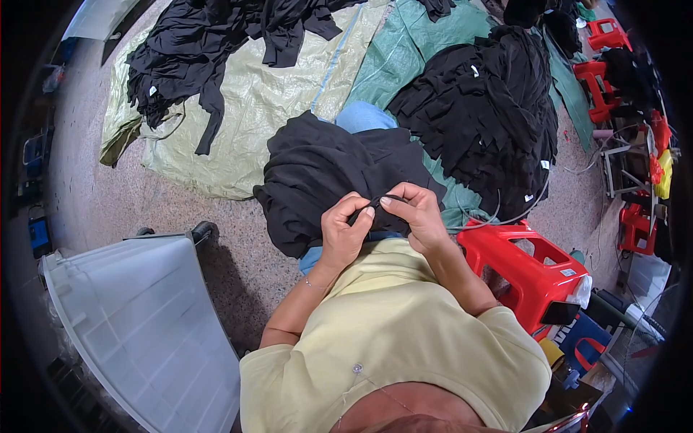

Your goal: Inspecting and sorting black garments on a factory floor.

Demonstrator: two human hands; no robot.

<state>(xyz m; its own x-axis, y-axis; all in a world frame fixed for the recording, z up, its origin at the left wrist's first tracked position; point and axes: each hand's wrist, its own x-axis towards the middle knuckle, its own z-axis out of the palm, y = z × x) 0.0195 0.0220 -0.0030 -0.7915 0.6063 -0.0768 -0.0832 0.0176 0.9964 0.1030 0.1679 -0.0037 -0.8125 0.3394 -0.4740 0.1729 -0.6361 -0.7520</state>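
Note:
A black garment [325, 169] lies bunched across my lap and spills over both sides of my knees. My left hand [345, 225] pinches one bit of its edge between thumb and fingers. Close beside it, my right hand [419, 216] pinches the same strip of black cloth, so the two thumbs nearly meet. Whether anything small sits between the fingertips cannot be made out. Blue cloth [366, 117] over my legs shows beyond the garment.
Piles of black garments lie on a pale yellow woven sheet [245, 108] and a green sheet [404, 43] ahead. A white plastic bin [144, 325] stands at my left. At my right are a red stool [505, 260], a dark phone [560, 312] and a blue bag [581, 339].

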